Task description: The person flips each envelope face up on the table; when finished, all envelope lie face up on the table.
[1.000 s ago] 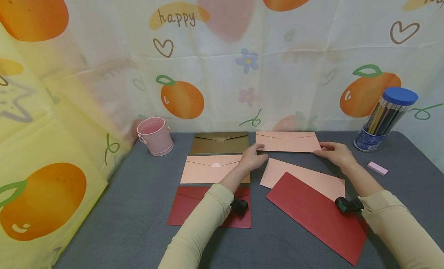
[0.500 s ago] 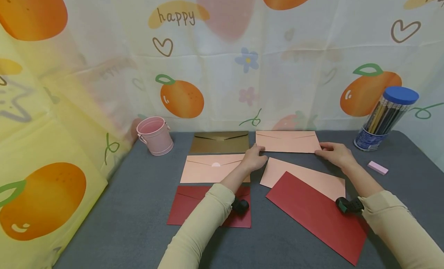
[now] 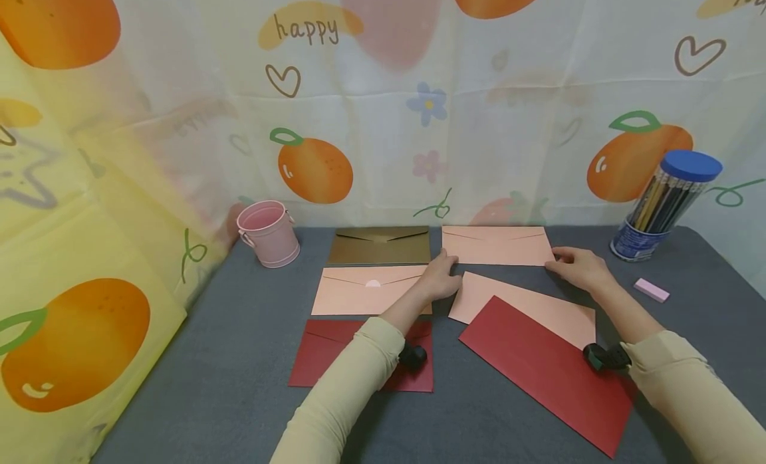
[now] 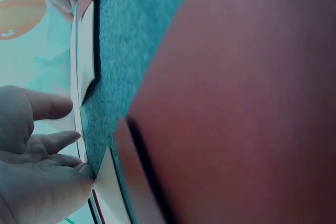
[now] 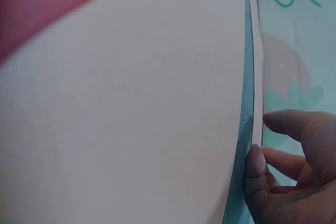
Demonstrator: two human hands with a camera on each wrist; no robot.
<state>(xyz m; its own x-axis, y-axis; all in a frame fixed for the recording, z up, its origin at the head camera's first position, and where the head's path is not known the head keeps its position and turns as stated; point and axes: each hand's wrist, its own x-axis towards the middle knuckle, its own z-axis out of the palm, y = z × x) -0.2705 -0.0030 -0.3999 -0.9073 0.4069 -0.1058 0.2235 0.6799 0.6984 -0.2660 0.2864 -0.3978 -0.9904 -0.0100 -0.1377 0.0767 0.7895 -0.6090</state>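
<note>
At the back right, a peach envelope (image 3: 497, 243) lies flap side up between my hands. My left hand (image 3: 439, 278) touches its lower left corner with extended fingers, the thumb set apart; fingers (image 4: 52, 106) show in the left wrist view. My right hand (image 3: 580, 268) holds the lower right corner, with the thumb (image 5: 255, 163) at the near edge. Below, a second peach envelope (image 3: 473, 294) lies aslant, partly under a red envelope (image 3: 544, 371). The left column has a gold envelope (image 3: 378, 249), a peach one (image 3: 347, 301) and a dark red one (image 3: 317, 361), the last two partly behind my left arm.
A pink pail (image 3: 272, 241) stands at the back left of the grey table (image 3: 227, 377). At the back right is a blue-lidded tub of pencils (image 3: 664, 205), with a pink eraser (image 3: 651, 290) before it. A fruit-print cloth (image 3: 389, 131) hangs behind.
The back right peach envelope has shifted slightly toward me and to the right. Both hands have stayed at its lower corners, and the other envelopes have not moved.
</note>
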